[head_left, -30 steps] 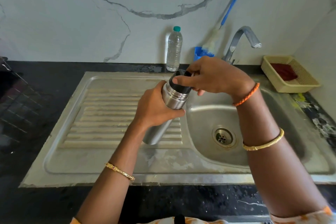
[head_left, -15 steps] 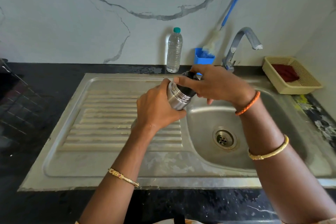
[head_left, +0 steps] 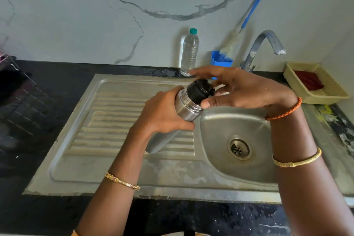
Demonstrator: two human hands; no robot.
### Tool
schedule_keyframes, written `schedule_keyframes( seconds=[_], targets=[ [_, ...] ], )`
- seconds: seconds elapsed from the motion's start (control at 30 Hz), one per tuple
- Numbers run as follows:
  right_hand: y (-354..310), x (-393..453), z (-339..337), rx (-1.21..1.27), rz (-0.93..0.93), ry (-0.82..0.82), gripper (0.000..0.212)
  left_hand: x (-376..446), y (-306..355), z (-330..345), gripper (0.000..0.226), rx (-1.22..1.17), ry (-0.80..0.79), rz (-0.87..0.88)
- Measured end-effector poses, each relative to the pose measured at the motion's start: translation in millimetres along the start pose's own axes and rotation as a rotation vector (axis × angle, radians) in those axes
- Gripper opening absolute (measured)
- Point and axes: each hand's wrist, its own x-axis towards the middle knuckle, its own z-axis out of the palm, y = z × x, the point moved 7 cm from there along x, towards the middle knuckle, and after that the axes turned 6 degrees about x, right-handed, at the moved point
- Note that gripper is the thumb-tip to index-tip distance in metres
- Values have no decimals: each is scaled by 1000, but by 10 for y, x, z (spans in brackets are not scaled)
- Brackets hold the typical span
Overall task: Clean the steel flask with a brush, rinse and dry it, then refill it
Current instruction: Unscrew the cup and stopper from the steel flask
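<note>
The steel flask is tilted over the drainboard, its black cap pointing up and to the right. My left hand grips the flask's body just under the neck. My right hand hovers at the cap with its fingers spread and nearly straight; the thumb tip touches the cap's lower edge. A blue-handled bottle brush stands in a blue holder against the wall. Next to it is a clear water bottle with a green cap.
The steel sink basin with its drain lies below my right hand, and the tap curves over it. A yellow basket holding a red cloth sits at the right. The ribbed drainboard is on the left, and a dark wire rack at the far left.
My right hand's fingers have loosened from their grip round the cap and spread out. The flask has tilted slightly, so the cap's top now shows.
</note>
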Motion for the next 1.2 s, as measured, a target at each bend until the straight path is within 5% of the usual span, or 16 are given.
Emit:
schedule_keyframes(
  seconds=[0.17, 0.3, 0.4, 0.5, 0.97, 1.2],
  targets=[
    [145, 53, 28, -180, 335, 209, 61, -27, 89, -24, 74, 203, 42, 48],
    [89, 76, 99, -137, 170, 188, 45, -41, 39, -35, 67, 172, -14, 41],
    [-135, 8, 113, -154, -126, 66, 35, -44, -47, -63, 60, 24, -107, 9],
    [-330, -26, 128, -111, -365, -28, 50, -67, -47, -29, 52, -117, -223, 19],
    [-136, -30, 124, 254, -268, 84, 61, -111, -128, 3, 59, -246, -90, 14],
    [-191, 26, 194, 246, -285, 69, 43, -167, -135, -40, 59, -284, -70, -12]
  ],
)
